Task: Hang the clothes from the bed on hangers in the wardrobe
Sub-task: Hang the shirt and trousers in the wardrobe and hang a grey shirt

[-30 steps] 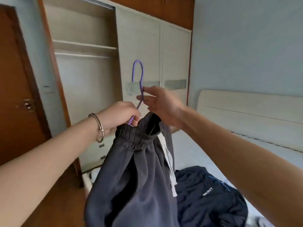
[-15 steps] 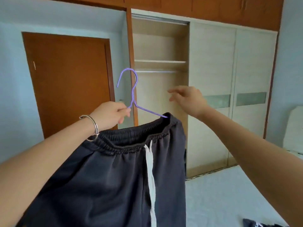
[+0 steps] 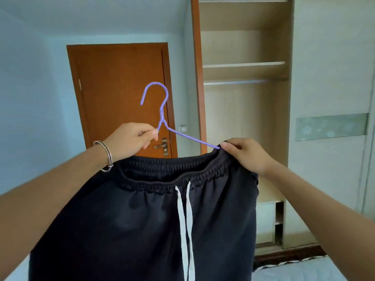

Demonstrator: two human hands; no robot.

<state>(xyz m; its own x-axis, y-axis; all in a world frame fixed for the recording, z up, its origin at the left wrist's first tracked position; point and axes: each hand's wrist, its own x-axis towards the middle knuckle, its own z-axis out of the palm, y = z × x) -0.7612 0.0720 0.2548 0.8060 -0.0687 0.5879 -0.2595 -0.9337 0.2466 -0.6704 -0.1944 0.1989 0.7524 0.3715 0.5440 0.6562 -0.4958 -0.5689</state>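
Observation:
Dark grey shorts point(image 3: 146, 220) with a white drawstring hang from a purple wire hanger point(image 3: 161, 112), held up in front of me. My left hand point(image 3: 132, 139), with a metal bangle at the wrist, pinches the hanger just below its hook. My right hand point(image 3: 246, 154) grips the right end of the waistband where the hanger's arm enters it. The open wardrobe point(image 3: 245, 72) stands ahead to the right, and its hanging rail point(image 3: 235, 82) is bare.
A brown door point(image 3: 119, 88) is shut, behind the hanger on the left. Sliding wardrobe panels point(image 3: 332, 78) close off the right side. Small compartments point(image 3: 272, 224) sit low in the wardrobe. A corner of the bed point(image 3: 300, 270) shows at the bottom right.
The view has swung left from the bed to the wardrobe and door. My right hand, free half a second ago, now grips the waistband's right end. The shorts hang spread out on the hanger.

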